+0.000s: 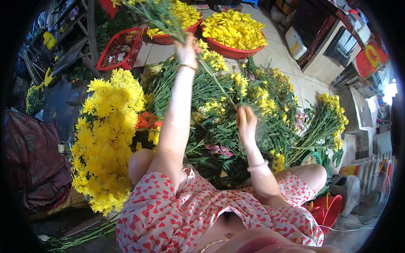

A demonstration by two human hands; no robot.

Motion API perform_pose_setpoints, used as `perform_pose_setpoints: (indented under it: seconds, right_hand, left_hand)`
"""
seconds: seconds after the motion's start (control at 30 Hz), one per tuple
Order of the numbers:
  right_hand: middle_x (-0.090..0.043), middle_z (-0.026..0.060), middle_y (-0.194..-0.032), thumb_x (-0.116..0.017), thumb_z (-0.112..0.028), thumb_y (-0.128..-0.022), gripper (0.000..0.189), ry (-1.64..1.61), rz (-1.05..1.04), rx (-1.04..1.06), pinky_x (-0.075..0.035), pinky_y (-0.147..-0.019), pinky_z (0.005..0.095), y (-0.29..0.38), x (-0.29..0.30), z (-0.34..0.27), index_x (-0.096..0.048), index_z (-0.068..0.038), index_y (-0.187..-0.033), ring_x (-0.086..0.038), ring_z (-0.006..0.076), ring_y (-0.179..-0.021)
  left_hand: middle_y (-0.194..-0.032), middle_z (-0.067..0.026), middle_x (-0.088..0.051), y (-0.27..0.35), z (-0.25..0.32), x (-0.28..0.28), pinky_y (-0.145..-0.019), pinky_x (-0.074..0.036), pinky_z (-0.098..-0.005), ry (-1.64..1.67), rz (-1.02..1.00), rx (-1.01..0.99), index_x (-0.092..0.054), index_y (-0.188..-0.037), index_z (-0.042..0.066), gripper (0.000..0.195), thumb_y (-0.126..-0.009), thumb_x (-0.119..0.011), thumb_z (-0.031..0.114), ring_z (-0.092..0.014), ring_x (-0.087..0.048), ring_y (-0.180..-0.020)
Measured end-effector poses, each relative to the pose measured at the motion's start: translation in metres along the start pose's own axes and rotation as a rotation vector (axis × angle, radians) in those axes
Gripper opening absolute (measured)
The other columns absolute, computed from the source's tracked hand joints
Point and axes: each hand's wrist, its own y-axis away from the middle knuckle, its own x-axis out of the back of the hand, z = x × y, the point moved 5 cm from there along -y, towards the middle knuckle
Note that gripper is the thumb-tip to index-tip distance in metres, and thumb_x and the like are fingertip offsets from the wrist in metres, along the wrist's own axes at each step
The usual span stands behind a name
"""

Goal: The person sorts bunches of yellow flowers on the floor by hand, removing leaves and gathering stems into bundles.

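Observation:
My left hand (186,52) is closed around the upper stems of a yellow-flowered bunch (158,19), raised ahead of me with its heads cut off by the picture's top. Those stems run down to the right to my right hand (246,118), whose fingers are closed on their lower ends. Under both arms lie piled leafy stems (196,83) with small yellow chrysanthemums (262,99) and some pink lilies (220,150). A large mass of yellow chrysanthemums (107,132) stands at my left, beside my knee.
Two red tubs of yellow blossoms (234,52) stand beyond the pile, with a red plastic basket (110,52) to their left. Wooden slats (91,31) rise at the far left. A red bucket (335,208) and a fan (375,199) are at the lower right.

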Motion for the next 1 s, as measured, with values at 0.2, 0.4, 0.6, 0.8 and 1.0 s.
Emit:
perform_pose_setpoints:
  seconds: [0.2, 0.4, 0.6, 0.8, 1.0]
  right_hand:
    - [-0.054, 0.0163, -0.089, -0.058, -0.025, -0.076, 0.029, 0.778, -0.013, 0.038, -0.042, -0.066, 0.0371, 0.027, 0.052, 0.04, -0.057, -0.002, -0.094, -0.051, 0.0287, -0.076]
    - [-0.056, 0.0091, -0.079, -0.06, -0.026, -0.076, 0.038, 0.165, -0.156, -0.105, -0.041, -0.059, 0.0294, 0.034, 0.03, 0.04, -0.05, -0.002, -0.103, -0.05, 0.0141, -0.067]
    - [-0.05, -0.0029, -0.065, -0.057, -0.015, -0.079, 0.026, -0.221, 0.364, -0.248, -0.034, -0.048, 0.02, 0.074, 0.08, 0.081, -0.054, 0.0, -0.1, -0.04, 0.0041, -0.054]
    - [-0.054, 0.0003, -0.069, -0.055, -0.019, -0.081, 0.03, -0.023, 1.025, -0.079, -0.031, -0.047, 0.0183, 0.063, 0.201, 0.086, -0.054, 0.003, -0.102, -0.04, 0.0049, -0.055]
    - [-0.049, -0.0002, -0.057, -0.052, -0.021, -0.082, 0.026, -0.102, 1.442, 0.018, -0.029, -0.044, 0.0229, 0.072, 0.333, 0.151, -0.058, 0.004, -0.087, -0.038, 0.0056, -0.051]
  left_hand:
    - [-0.073, -0.0048, -0.042, 0.002, 0.004, 0.001, -0.04, -0.032, -0.023, -0.03, -0.129, -0.076, -0.037, -0.09, 0.005, 0.018, -0.082, -0.051, 0.013, -0.009, -0.036, -0.047]
    - [-0.077, -0.0044, -0.053, 0.028, -0.019, -0.031, -0.046, -0.042, -0.025, -0.171, -0.177, 0.011, -0.05, -0.09, 0.003, 0.023, -0.077, -0.06, 0.02, -0.01, -0.049, -0.056]
    - [-0.122, -0.01, -0.04, 0.107, -0.093, -0.071, -0.093, -0.027, -0.0381, -0.572, -0.787, 0.422, -0.011, -0.132, 0.011, 0.066, -0.083, -0.05, 0.03, -0.018, -0.037, -0.114]
    - [-0.111, -0.0135, -0.049, 0.17, -0.16, -0.072, -0.074, -0.038, -0.0258, -0.921, -1.092, 0.476, -0.017, -0.13, 0.005, 0.071, -0.079, -0.054, 0.037, -0.016, -0.05, -0.095]
    - [-0.108, -0.0119, -0.052, 0.182, -0.199, -0.051, -0.07, -0.041, -0.0253, -1.006, -1.091, 0.692, -0.017, -0.13, 0.008, 0.066, -0.08, -0.054, 0.03, -0.014, -0.053, -0.087]
